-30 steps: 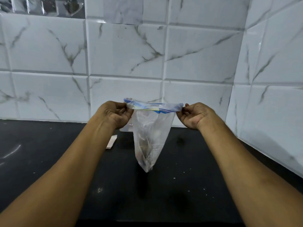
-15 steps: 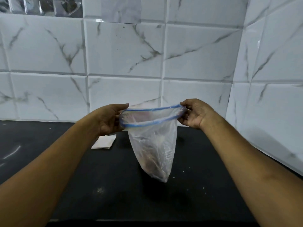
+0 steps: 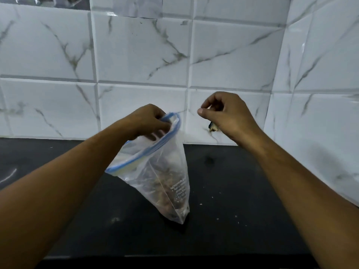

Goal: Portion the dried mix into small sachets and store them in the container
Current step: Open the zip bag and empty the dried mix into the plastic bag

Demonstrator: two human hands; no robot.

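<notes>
Left hand (image 3: 147,121) grips the blue-sealed rim of the clear plastic zip bag (image 3: 163,171); right hand (image 3: 227,115), at two o'clock, is curled, its contents impossible to tell.

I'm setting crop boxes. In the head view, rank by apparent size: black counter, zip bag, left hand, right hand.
1. black counter
2. zip bag
3. left hand and right hand: about alike; the left's fingers sit partly behind plastic, so no ranking.
</notes>
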